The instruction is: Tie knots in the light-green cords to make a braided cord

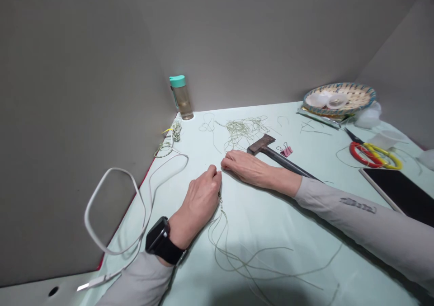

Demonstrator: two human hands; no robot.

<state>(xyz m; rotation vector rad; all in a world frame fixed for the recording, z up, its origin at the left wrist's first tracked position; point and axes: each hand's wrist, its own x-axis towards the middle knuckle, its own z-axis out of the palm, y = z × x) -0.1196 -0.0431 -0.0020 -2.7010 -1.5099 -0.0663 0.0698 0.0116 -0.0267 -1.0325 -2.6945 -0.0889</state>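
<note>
My left hand (pixel 200 200) rests on the pale green table (pixel 305 215) with its fingers curled, pinching thin olive-green cords (pixel 220 233) that trail toward me. A black watch (pixel 161 240) sits on that wrist. My right hand (pixel 246 166) lies palm down just right of it, fingers curled together at the cords' far end; what it grips is hidden. A hatchet (pixel 267 150) with a rusty head lies right behind the right hand.
A tangle of green cord (pixel 242 129) lies behind the hands. A teal-capped bottle (pixel 181 97) stands at the back left. A pink binder clip (pixel 286 151), red and yellow scissors (pixel 373 154), a tablet (pixel 400 190), a woven basket (pixel 341 97) and a white cable (pixel 115 206) surround them.
</note>
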